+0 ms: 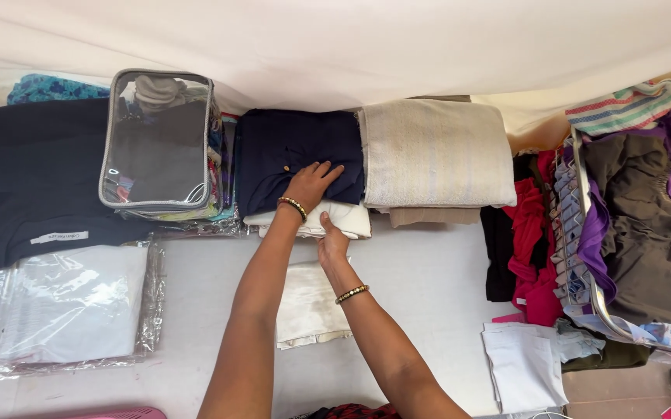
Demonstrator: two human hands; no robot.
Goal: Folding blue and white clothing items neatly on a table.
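Our left hand [314, 185] lies flat with fingers spread on the folded dark blue top [297, 159]. Our right hand [332, 242] pinches the edge of the folded white cloth [343, 219] right under it. Both sit in a neat stack on the white worktop [421, 287]. A soft cream towel [435, 151] is already folded beside them. A flat cream piece [308, 306] still waits nearby.

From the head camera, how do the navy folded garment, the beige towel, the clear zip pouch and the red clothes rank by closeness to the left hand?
1. Navy folded garment: the left hand rests on it.
2. Beige towel: just right of the navy garment.
3. Clear zip pouch: to the left, slightly farther than the towel.
4. Red clothes: far right.
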